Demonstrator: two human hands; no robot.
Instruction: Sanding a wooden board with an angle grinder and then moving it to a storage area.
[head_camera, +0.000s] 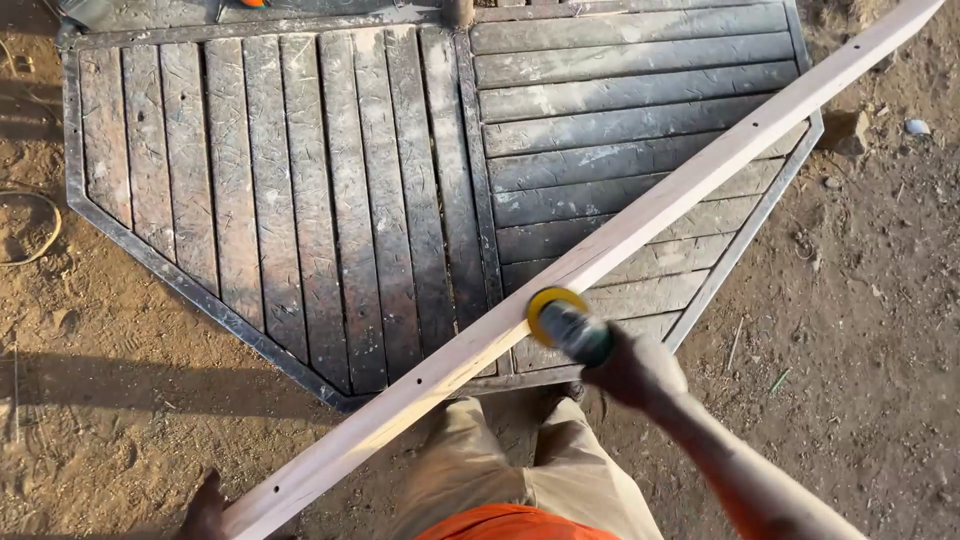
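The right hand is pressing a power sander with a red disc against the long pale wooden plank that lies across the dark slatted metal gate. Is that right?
Not quite: the disc is yellow, not red. The head view shows the right hand holding the power sander, its disc against the long pale wooden plank, which lies diagonally across the dark slatted metal gate. The rest holds.

We see the right hand (633, 368) gripping a sander (572, 328), its yellow disc pressed to a long pale wooden strip (640, 215). The left hand (205, 508) holds the strip's near end. Below lies a dark slatted panel (300, 190) on dirt ground (880, 300).
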